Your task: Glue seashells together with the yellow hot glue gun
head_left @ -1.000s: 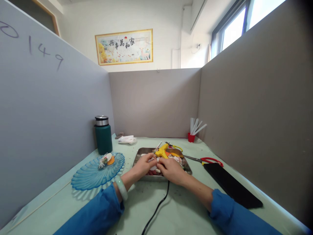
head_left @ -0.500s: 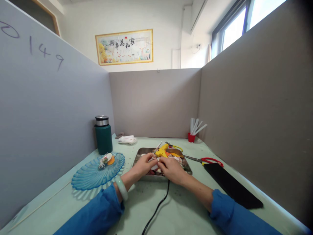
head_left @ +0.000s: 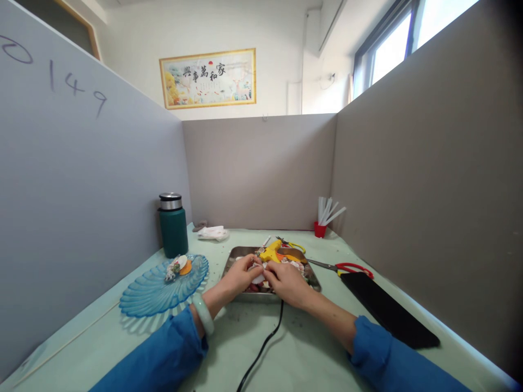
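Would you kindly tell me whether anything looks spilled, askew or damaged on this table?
Nothing looks plainly broken or tipped over. The one oddity is some small dark specks scattered on the pale green tablecloth, nearer the person than the metal tray; they look like stray debris, but are too small to identify.

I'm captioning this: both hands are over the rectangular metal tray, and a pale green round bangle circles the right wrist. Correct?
Wrong wrist: the head view shows the pale green bangle circling the left wrist. The left hand and right hand are indeed over the metal tray.
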A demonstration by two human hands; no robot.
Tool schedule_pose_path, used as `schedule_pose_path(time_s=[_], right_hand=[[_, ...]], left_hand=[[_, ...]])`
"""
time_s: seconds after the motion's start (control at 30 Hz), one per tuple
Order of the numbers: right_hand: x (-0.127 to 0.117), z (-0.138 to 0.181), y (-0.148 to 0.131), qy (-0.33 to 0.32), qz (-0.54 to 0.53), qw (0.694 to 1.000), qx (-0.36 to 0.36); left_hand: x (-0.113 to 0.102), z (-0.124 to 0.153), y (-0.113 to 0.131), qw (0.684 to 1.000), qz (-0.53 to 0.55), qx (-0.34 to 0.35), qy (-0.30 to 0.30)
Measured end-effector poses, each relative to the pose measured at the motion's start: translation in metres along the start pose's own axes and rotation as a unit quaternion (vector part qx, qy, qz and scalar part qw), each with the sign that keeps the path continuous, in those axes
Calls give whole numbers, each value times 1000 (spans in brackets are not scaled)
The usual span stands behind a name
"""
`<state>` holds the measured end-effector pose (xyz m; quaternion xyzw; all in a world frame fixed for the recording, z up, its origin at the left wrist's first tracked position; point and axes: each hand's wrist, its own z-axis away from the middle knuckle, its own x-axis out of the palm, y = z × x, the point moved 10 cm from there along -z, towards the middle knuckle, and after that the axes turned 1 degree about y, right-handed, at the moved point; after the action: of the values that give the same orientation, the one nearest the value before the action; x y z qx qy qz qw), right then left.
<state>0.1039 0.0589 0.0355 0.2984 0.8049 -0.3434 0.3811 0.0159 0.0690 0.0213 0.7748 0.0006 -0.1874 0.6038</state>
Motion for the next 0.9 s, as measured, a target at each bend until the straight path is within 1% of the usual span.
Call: schedule_pose_path(time_s=[0.27, 0.43, 0.63, 0.9], right_hand=[[-1, 0, -1, 0, 1, 1000, 0], [-1, 0, 0, 1, -3, 1000, 4], [-1, 0, 1, 4, -8, 1000, 5], [0, -1, 1, 7, -17, 1000, -2]], left_hand=[[-2, -2, -2, 1000, -3, 7, 8], [-4, -5, -9, 1000, -20, 1, 11], [-5, -6, -11, 999, -35, 9, 11], [-7, -5, -2, 998, -46, 26, 15]])
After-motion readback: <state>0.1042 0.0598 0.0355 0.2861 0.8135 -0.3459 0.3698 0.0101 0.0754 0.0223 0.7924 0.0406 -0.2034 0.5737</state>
